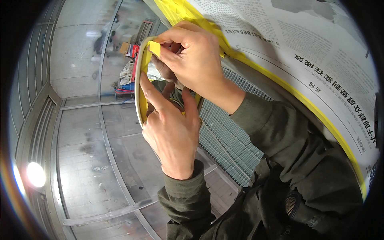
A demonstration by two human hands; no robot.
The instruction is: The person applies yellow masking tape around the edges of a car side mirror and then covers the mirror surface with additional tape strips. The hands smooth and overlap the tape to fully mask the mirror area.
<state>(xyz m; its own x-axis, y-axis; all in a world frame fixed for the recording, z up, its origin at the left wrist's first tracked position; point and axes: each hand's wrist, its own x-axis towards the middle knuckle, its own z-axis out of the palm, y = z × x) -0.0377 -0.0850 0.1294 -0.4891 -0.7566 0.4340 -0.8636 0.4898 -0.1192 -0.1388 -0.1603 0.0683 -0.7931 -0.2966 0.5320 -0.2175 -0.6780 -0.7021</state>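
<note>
A car's side mirror [137,90] with a light-coloured housing stands in front of me, yellow masking tape [144,60] running along its inner edge. The mirror glass reflects my fingers. My left hand [170,132] lies over the lower part of the mirror, its index finger stretched along the taped edge and its thumb spread apart to the right. Above it, my right hand [198,56] pinches the free end of a yellow tape strip [154,49] at the mirror's upper corner. Some fingertips of both hands are hidden behind the hands.
On the right, the car body is covered with newspaper [288,52] bordered by yellow tape [320,110]. Floor grating [230,120] lies below the mirror. Grey panelled sheeting [92,140] spreads at left, with a bright lamp [36,174]. Boxes and cloths [127,72] sit beyond the mirror.
</note>
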